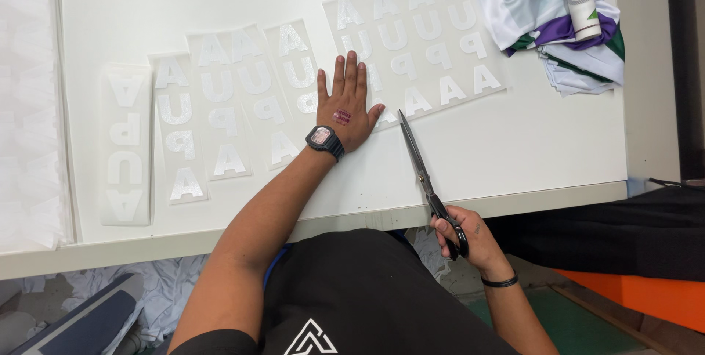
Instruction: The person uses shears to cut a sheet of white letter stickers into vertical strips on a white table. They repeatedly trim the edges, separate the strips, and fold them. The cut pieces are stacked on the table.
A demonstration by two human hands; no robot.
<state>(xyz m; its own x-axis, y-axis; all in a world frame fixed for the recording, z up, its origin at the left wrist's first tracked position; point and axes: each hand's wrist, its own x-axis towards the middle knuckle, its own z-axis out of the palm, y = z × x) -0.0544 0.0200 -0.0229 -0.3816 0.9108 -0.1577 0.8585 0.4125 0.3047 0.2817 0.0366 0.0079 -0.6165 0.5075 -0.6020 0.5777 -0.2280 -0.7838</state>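
Flat palm on lettered film, scissors at the table's near edge

The left hand (345, 109) lies spread and flat — fingers together, thumb out — pressing the near left corner of a clear film sheet (418, 39) bearing rows of white letters, which sits toward the table's far right; the right hand (466, 234) is closed through the black handles of the scissors (422, 171), just past the near edge of the white table (514, 149); the blades, pressed nearly together, point at the sheet's near edge beside the thumb; cut letter strips (213, 116) lie side by side left of the hand; folded cloth (565, 24) — white, purple, green — occupies the far right corner.
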